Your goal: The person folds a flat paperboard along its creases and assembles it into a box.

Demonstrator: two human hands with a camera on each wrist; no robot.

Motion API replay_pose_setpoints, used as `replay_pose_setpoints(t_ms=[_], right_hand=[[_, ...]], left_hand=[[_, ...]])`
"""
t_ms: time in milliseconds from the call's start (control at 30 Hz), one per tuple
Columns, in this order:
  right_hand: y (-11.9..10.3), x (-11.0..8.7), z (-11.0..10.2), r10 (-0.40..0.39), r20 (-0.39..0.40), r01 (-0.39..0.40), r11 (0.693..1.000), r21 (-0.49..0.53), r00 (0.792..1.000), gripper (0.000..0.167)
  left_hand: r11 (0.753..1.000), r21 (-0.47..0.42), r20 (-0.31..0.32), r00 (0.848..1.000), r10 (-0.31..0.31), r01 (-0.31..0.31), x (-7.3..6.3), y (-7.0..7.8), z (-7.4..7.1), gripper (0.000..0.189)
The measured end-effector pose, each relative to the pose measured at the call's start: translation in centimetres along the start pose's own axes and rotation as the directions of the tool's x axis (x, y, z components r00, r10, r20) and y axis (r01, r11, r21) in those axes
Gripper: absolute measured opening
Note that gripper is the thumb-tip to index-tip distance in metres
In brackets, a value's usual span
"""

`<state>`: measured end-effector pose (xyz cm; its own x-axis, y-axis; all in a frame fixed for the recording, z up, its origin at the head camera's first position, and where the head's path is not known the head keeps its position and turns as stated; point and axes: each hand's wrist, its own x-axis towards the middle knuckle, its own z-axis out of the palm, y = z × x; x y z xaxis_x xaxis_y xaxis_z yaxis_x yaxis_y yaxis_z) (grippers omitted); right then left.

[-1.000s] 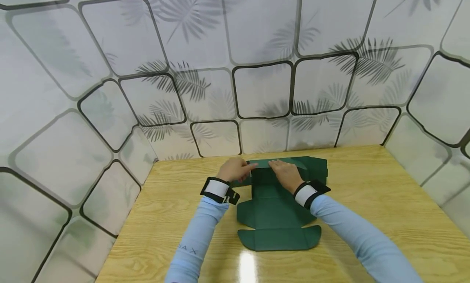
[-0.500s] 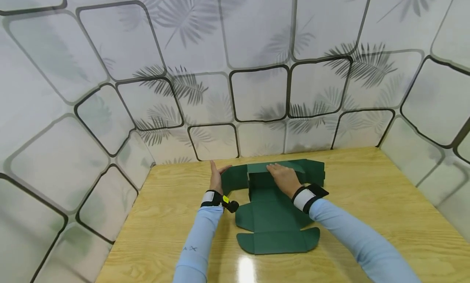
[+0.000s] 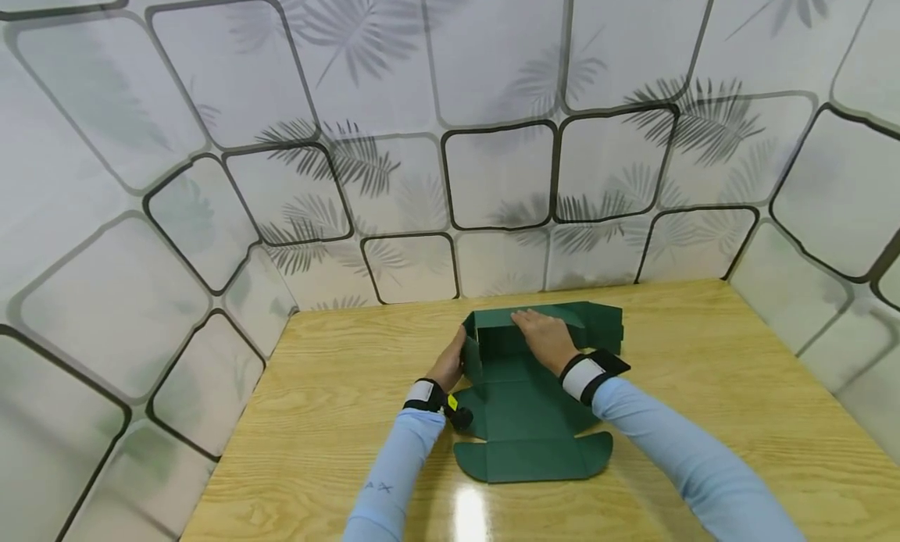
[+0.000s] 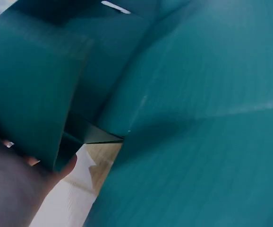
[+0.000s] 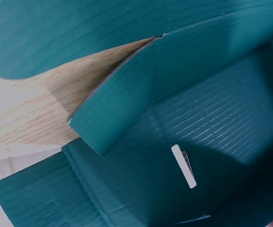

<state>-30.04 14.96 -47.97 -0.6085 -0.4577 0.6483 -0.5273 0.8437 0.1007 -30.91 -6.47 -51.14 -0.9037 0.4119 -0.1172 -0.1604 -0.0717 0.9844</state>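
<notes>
**Green cardboard box (image 3: 530, 409), partly folded, near the far edge of the table (image 3: 316, 417)**

In the head view we see the box near the middle of the table's far edge, its back end raised and its front panels lying out toward the near edge. The left hand (image 3: 447, 364) is against the left side flap (image 3: 472, 360); its fingers are mostly hidden, so we cannot tell whether its grip is clamped. The right hand (image 3: 544, 337) rests on the raised back panel (image 3: 495, 318), its grip unclenched, fingers extended.

In the left wrist view, we find fingertips showing at a flap's lower edge.

In the right wrist view, we look at ribbed cardboard with a pale slot (image 5: 183, 166), fingertips just visible at the lower right.
</notes>
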Motion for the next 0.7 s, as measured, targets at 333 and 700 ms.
replay_pose_setpoints(t_ms=[333, 700], right_hand=[[0.1, 0.0, -0.1, 0.011, -0.029, -0.011, 1.000, -0.018, 1.000, 0.027], [0.0, -0.1, 0.6, -0.008, -0.068, 0.008, 1.000, -0.003, 0.998, 0.027]], left_hand=[[0.948, 0.299, -0.053, 0.990, 0.130, -0.108, 0.6, -0.2, 1.9, 0.097], [0.912, 0.411, -0.211, 0.973, 0.097, -0.002, 1.4, -0.1, 2.7, 0.096]])
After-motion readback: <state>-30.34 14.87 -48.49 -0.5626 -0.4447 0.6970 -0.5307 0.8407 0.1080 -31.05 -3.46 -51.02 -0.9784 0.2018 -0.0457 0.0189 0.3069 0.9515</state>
